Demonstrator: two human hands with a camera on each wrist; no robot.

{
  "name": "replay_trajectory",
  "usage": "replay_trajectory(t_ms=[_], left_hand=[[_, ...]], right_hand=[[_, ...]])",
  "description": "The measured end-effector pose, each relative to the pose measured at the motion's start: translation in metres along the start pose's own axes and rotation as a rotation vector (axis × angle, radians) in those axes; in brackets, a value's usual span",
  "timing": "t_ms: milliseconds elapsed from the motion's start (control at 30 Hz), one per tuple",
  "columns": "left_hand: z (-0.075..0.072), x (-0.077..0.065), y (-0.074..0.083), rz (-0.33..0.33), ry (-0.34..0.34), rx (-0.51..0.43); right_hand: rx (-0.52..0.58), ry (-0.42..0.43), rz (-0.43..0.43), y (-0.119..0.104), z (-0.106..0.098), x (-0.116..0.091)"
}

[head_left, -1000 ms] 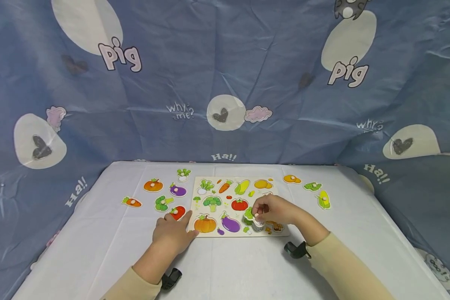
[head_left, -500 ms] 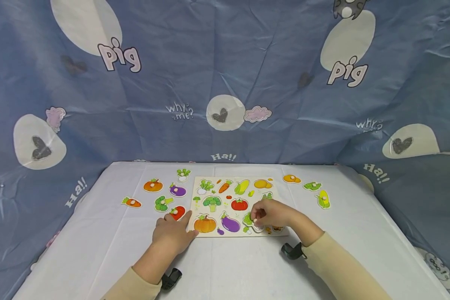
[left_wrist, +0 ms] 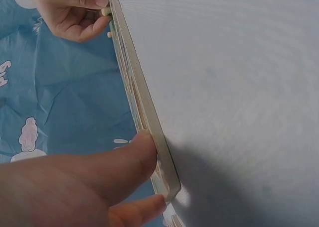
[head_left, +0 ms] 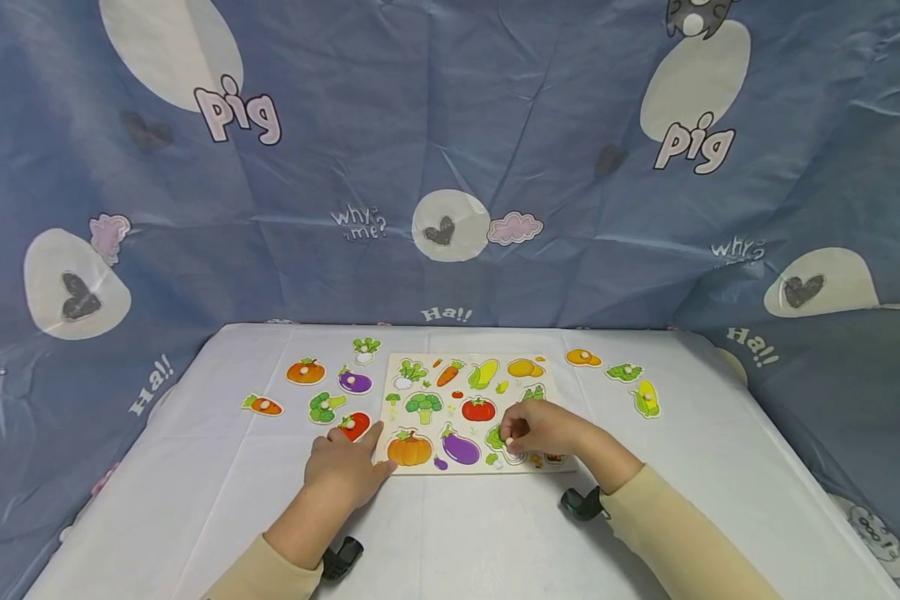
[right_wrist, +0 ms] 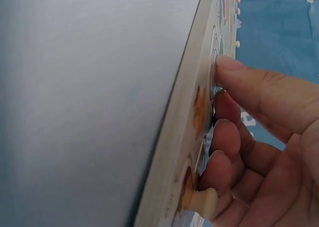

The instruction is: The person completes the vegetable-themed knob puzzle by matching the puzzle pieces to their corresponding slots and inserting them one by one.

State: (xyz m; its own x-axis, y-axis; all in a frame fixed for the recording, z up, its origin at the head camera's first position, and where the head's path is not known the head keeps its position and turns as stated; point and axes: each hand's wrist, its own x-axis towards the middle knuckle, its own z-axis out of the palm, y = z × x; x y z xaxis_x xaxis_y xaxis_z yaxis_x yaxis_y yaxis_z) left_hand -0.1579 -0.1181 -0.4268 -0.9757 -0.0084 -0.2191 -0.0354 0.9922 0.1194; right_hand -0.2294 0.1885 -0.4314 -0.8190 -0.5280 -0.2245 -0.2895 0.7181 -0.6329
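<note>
My left hand (head_left: 345, 471) lies at the left end of the wooden vegetable puzzle board (head_left: 452, 411); its thumb (left_wrist: 142, 155) rests on the front edge near the corner, fingers extended along the side. Just beyond those fingers is a tomato piece (head_left: 355, 426). My right hand (head_left: 547, 427) pinches the small knob of a leafy green-and-white cabbage piece (head_left: 492, 437) at the board's lower right. That piece sits flat in or on its slot; the hand hides part of it. A brown piece (head_left: 555, 457) with a wooden knob (right_wrist: 204, 202) is beside the right hand, partly covered.
Left of the board lie loose knobbed pieces: carrot (head_left: 262, 405), pumpkin (head_left: 306, 371), eggplant (head_left: 356, 381), broccoli (head_left: 326, 407) and turnip (head_left: 366, 350). To the right are potato (head_left: 583, 358), a green piece (head_left: 626, 372) and corn (head_left: 647, 400). A blue printed cloth (head_left: 345, 275) hangs behind the white table (head_left: 457, 542).
The cabbage piece went from tilted above the board to lying flat at its outline, the right hand lowering with it and shifting slightly left. The left hand stays put.
</note>
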Motion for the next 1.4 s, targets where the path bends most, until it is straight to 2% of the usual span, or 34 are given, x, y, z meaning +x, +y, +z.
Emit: replay_trajectory(t_ms=[833,1033,1233,1400], left_hand=[[0.0,-0.002,-0.001,0.001,0.001,0.005],[0.0,-0.001,0.0,0.0,-0.002,0.009],[-0.002,-0.002,0.002,-0.004,-0.003,0.001],[-0.003,-0.003,0.002,-0.008,-0.003,0.001]], right_hand=[[0.023,0.017,-0.026,0.0,-0.002,-0.006],[0.018,0.06,-0.023,0.002,-0.009,-0.012],[0.01,0.098,-0.071,0.003,-0.02,-0.024],[0.015,0.121,-0.072,0.006,-0.028,-0.032]])
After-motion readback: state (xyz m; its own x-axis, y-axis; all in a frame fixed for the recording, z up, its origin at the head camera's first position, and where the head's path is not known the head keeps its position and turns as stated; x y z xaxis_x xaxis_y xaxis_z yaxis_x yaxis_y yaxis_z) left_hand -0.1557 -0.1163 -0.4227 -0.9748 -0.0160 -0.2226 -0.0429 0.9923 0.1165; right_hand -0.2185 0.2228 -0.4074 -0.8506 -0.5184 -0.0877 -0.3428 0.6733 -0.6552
